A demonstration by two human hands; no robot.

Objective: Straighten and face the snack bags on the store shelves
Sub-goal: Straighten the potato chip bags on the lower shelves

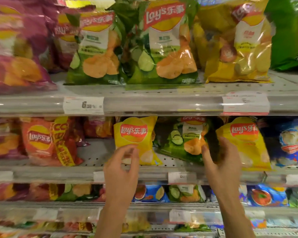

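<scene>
The middle shelf (93, 157) ran just beneath my fingers. A green cucumber bag (182, 141) leaned tilted between my hands, touching my right thumb. My right hand (222, 157) curled round the lower left edge of a yellow bag (246, 143). My left hand (122, 167), fingers (127, 152) loosely bent, met the lower edge of another yellow bag (136, 134); whether it pinched was unclear.

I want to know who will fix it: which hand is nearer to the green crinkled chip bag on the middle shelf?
Right. The right hand touches the green crinkled chip bag's right edge with its thumb; the left hand is apart, at the yellow chip bag beside it.
</scene>
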